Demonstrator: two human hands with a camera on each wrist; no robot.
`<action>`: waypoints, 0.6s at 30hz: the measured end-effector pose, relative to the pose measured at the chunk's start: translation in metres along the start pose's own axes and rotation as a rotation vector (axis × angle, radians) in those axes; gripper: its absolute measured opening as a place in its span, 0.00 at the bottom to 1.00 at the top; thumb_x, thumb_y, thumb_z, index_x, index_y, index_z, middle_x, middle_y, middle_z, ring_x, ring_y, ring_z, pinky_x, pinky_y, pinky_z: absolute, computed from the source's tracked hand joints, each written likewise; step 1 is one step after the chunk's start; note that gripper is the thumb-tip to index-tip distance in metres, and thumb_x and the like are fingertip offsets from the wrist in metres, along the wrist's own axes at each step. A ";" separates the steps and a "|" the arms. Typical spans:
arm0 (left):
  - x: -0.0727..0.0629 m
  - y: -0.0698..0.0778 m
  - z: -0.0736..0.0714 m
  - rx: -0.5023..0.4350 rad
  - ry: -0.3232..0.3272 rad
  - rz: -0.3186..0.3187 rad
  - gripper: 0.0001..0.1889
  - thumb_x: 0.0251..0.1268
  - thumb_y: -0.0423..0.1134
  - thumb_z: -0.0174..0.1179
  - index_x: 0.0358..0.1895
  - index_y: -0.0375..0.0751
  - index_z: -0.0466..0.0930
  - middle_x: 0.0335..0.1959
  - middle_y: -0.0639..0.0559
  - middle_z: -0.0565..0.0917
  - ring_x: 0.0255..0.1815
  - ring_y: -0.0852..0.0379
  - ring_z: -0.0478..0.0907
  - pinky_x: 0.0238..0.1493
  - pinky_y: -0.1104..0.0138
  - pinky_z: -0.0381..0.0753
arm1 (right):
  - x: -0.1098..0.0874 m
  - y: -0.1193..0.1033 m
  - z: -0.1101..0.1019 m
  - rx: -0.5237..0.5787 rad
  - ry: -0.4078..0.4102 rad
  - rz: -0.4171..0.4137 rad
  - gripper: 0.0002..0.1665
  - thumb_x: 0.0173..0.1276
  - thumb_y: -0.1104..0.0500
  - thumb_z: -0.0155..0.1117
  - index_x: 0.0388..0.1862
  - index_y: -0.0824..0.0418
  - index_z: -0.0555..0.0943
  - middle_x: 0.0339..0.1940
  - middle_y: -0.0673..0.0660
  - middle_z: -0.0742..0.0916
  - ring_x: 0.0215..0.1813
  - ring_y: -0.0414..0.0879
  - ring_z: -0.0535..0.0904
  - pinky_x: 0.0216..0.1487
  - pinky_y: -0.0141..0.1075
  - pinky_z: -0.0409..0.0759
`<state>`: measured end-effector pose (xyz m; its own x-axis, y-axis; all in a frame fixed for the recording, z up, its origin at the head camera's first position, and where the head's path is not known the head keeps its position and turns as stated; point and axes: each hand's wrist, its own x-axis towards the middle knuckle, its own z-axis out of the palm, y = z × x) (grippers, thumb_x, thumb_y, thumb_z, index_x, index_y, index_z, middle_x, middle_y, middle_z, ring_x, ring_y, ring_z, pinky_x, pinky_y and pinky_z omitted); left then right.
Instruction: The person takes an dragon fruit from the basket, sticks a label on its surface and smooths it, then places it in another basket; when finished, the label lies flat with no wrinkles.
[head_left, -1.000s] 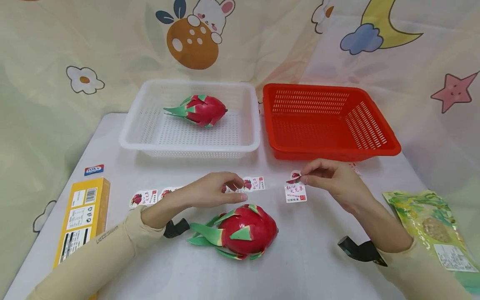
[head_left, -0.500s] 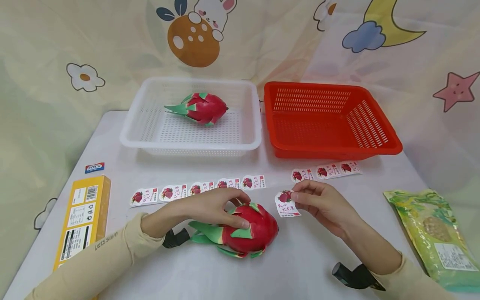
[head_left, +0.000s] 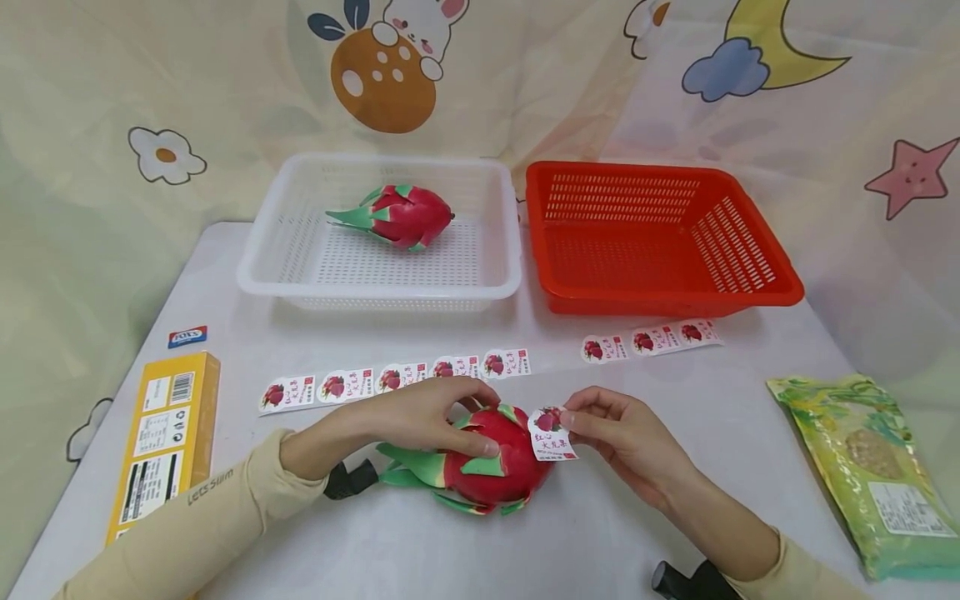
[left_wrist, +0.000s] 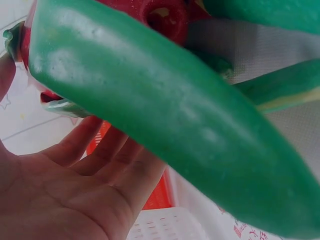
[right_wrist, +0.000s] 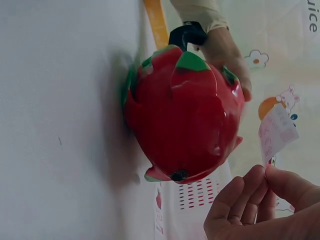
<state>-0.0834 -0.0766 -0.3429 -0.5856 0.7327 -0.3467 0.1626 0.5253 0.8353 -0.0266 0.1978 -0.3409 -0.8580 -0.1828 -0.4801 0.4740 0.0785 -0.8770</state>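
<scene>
A red dragon fruit point(head_left: 517, 471) with green leaf tips lies on the white table, its leafy end to the left. My left hand point(head_left: 420, 417) grips it from above, thumb on the near side and fingers over the far side. In the left wrist view a big green leaf point(left_wrist: 165, 110) covers part of the fingers. Between thumb and index finger my right hand point(head_left: 633, 442) pinches a sticker point(head_left: 551, 442) with a printed dragon fruit. The sticker overlaps the fruit's right end in the head view. The right wrist view has the sticker point(right_wrist: 278, 132) beside the fruit, apart from it.
Rows of stickers lie to the left point(head_left: 345, 385) and right point(head_left: 652, 340) behind the hands. At the back stand a white basket point(head_left: 378, 292) with another dragon fruit point(head_left: 420, 218) and a red basket point(head_left: 667, 302). A yellow box point(head_left: 161, 433) and a green-yellow bag point(head_left: 862, 467) flank the table.
My right hand has peeled the sticker away from the right-hand row and carried it left and nearer, to the fruit's right end. My left hand has come down onto the dragon fruit.
</scene>
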 end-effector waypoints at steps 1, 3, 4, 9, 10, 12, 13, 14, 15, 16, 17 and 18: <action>0.000 0.000 0.000 0.000 0.000 0.001 0.32 0.53 0.52 0.69 0.62 0.48 0.71 0.55 0.55 0.77 0.57 0.56 0.73 0.41 0.68 0.84 | -0.001 0.001 0.001 -0.003 0.008 0.003 0.11 0.66 0.56 0.66 0.44 0.58 0.79 0.36 0.48 0.85 0.43 0.44 0.80 0.50 0.31 0.81; 0.000 0.000 0.000 -0.003 -0.001 0.001 0.32 0.54 0.52 0.69 0.62 0.48 0.71 0.55 0.55 0.77 0.57 0.56 0.73 0.41 0.68 0.84 | -0.001 0.002 0.003 -0.003 0.015 0.001 0.12 0.65 0.57 0.66 0.44 0.60 0.78 0.35 0.49 0.85 0.43 0.44 0.81 0.50 0.32 0.82; -0.001 0.000 0.000 -0.005 -0.001 0.001 0.32 0.54 0.52 0.69 0.62 0.48 0.71 0.55 0.55 0.77 0.57 0.56 0.73 0.41 0.68 0.84 | -0.001 0.003 0.004 -0.003 0.016 -0.002 0.12 0.65 0.57 0.66 0.45 0.61 0.78 0.35 0.49 0.85 0.43 0.45 0.81 0.50 0.32 0.82; -0.001 0.000 0.000 -0.017 -0.004 0.000 0.32 0.54 0.52 0.69 0.63 0.48 0.71 0.55 0.54 0.77 0.57 0.56 0.73 0.41 0.68 0.84 | -0.001 0.006 0.006 -0.026 0.030 -0.016 0.15 0.65 0.57 0.67 0.46 0.64 0.78 0.36 0.50 0.86 0.43 0.46 0.82 0.50 0.34 0.83; -0.001 0.000 0.000 -0.019 -0.005 -0.002 0.32 0.54 0.52 0.69 0.63 0.48 0.71 0.55 0.54 0.77 0.57 0.55 0.73 0.41 0.68 0.84 | -0.001 0.007 0.007 -0.034 0.038 -0.018 0.16 0.65 0.57 0.67 0.46 0.65 0.78 0.36 0.51 0.86 0.43 0.46 0.82 0.50 0.35 0.83; -0.001 0.000 0.000 -0.021 -0.006 -0.004 0.32 0.54 0.52 0.69 0.63 0.48 0.71 0.55 0.54 0.77 0.57 0.56 0.73 0.41 0.68 0.84 | 0.000 0.007 0.008 -0.056 0.057 -0.024 0.17 0.64 0.56 0.67 0.47 0.66 0.78 0.36 0.51 0.86 0.43 0.47 0.82 0.51 0.36 0.83; -0.001 0.000 0.000 -0.024 -0.007 -0.006 0.32 0.54 0.52 0.69 0.62 0.48 0.71 0.55 0.54 0.77 0.57 0.55 0.73 0.41 0.68 0.84 | 0.000 0.008 0.009 -0.067 0.067 -0.028 0.18 0.64 0.57 0.67 0.48 0.67 0.78 0.36 0.52 0.86 0.43 0.47 0.82 0.51 0.36 0.83; -0.001 0.000 0.000 -0.025 -0.007 -0.006 0.32 0.54 0.52 0.69 0.62 0.48 0.71 0.55 0.54 0.77 0.57 0.55 0.73 0.41 0.68 0.84 | 0.001 0.008 0.010 -0.078 0.077 -0.032 0.19 0.64 0.57 0.68 0.48 0.67 0.78 0.36 0.52 0.86 0.42 0.48 0.82 0.51 0.37 0.83; -0.001 0.000 0.000 -0.023 -0.008 -0.007 0.32 0.53 0.52 0.69 0.62 0.48 0.71 0.55 0.54 0.77 0.57 0.56 0.73 0.41 0.68 0.84 | 0.001 0.008 0.011 -0.091 0.087 -0.036 0.19 0.64 0.57 0.68 0.48 0.67 0.78 0.36 0.52 0.86 0.42 0.48 0.82 0.51 0.37 0.83; -0.001 0.000 0.000 -0.021 -0.009 -0.005 0.32 0.54 0.52 0.69 0.62 0.48 0.71 0.55 0.54 0.77 0.57 0.56 0.73 0.41 0.68 0.84 | 0.001 0.008 0.011 -0.104 0.097 -0.039 0.19 0.63 0.56 0.68 0.48 0.67 0.78 0.36 0.53 0.86 0.42 0.48 0.82 0.51 0.37 0.83; 0.000 0.000 0.000 -0.018 -0.009 -0.003 0.32 0.53 0.52 0.69 0.62 0.48 0.71 0.55 0.55 0.77 0.57 0.56 0.73 0.41 0.68 0.84 | 0.001 0.008 0.012 -0.119 0.106 -0.043 0.19 0.63 0.56 0.69 0.47 0.67 0.79 0.36 0.53 0.86 0.42 0.47 0.82 0.50 0.37 0.83; 0.000 0.000 0.000 -0.015 -0.010 -0.002 0.32 0.53 0.52 0.69 0.62 0.49 0.71 0.55 0.55 0.77 0.57 0.56 0.73 0.41 0.69 0.84 | 0.001 0.009 0.013 -0.131 0.112 -0.046 0.20 0.62 0.56 0.70 0.47 0.67 0.79 0.36 0.53 0.86 0.42 0.47 0.82 0.50 0.37 0.83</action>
<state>-0.0833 -0.0769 -0.3432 -0.5781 0.7361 -0.3521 0.1495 0.5197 0.8412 -0.0204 0.1856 -0.3484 -0.8984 -0.0798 -0.4319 0.4099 0.2009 -0.8897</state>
